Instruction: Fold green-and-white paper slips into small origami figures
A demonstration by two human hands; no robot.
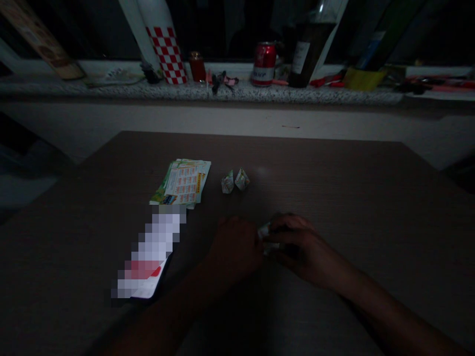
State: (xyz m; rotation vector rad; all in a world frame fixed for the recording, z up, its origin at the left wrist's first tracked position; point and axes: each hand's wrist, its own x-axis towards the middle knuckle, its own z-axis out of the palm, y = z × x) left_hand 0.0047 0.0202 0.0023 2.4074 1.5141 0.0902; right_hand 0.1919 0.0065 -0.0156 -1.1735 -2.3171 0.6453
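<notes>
Between my two hands is a small piece of printed paper (272, 245), mostly covered by the fingers. My left hand (237, 244) is closed, with its fingertips at the paper's left side. From the right, my right hand (300, 242) pinches the same paper between bent fingers and thumb. Two small folded paper shapes, one on the left (227, 183) and one on the right (242, 179), sit close together beyond the hands. Left of them lies a stack of printed paper sheets (183, 182), slightly fanned out.
A lit phone (148, 287), its screen blurred out, lies on the brown table (334, 173) left of my hands. Along the speckled windowsill (129, 89) stand a red-and-white checkered bottle (168, 54), a red can (264, 64) and a dark bottle (302, 54). The room is dim.
</notes>
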